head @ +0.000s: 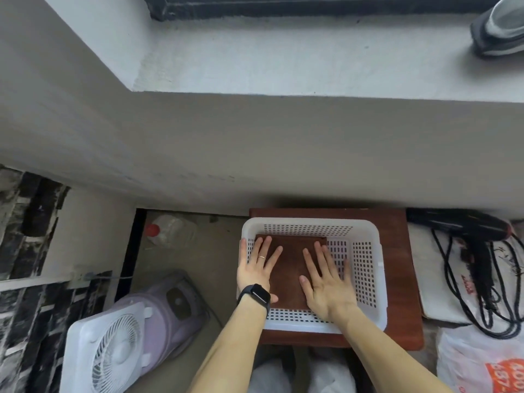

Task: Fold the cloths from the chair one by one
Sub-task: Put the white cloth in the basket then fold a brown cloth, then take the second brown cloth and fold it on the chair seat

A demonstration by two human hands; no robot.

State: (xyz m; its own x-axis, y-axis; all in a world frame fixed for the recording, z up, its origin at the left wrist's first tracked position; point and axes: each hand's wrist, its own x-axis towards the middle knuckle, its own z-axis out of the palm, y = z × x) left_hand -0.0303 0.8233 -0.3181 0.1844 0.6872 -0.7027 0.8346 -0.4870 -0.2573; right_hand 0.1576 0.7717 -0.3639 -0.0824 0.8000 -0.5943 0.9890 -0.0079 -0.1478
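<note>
A folded brown cloth (292,259) lies flat in the left half of a white perforated plastic basket (365,268). The basket stands on a reddish-brown wooden seat (397,251). My left hand (256,268), with a ring and a black watch on the wrist, lies palm down over the cloth's left edge, fingers spread. My right hand (326,282) presses flat on the cloth's right side, fingers apart. Neither hand grips anything.
A white box fan (113,347) and a lilac appliance (170,302) stand on the floor at the left. A red-capped plastic jug (167,231) sits by the wall. A black hair dryer with cords (476,239) and plastic bags (482,364) lie at the right. A shoe (499,26) rests on the ledge.
</note>
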